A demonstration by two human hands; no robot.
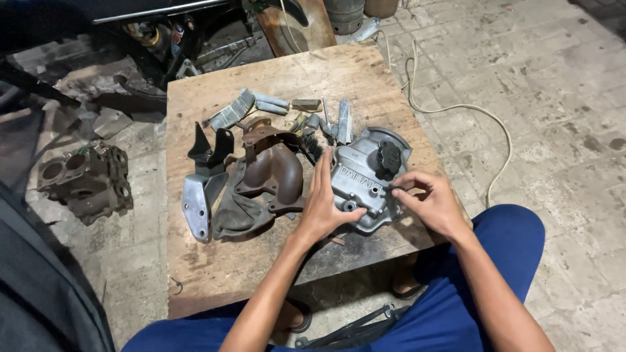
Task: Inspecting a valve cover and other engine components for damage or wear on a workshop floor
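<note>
Two bare hands work over a worn wooden board [215, 261] set low above a paved floor [561, 98], with a person's blue trousers [508, 241] at its near edge. Much of the upper left is dark: a machine frame [163, 32] is cut off by the picture's top, and I cannot make out its parts. On the floor to the left sits a grimy engine block piece [85, 182]; a pale cable [456, 107] snakes off to the right. On the board, a grey cast valve cover [365, 173] with a black round cap [389, 160] lies between the hands. The left hand [323, 208] lies flat and open, fingers straight, pressing the cover's left side. The right hand [430, 202] curls at the cover's right edge, fingertips pinched together; what they pinch is too small to tell. Left of the cover rest a rusty brown heat shield [274, 169], a grey bracket [202, 189] and small metal bits [274, 104].
</note>
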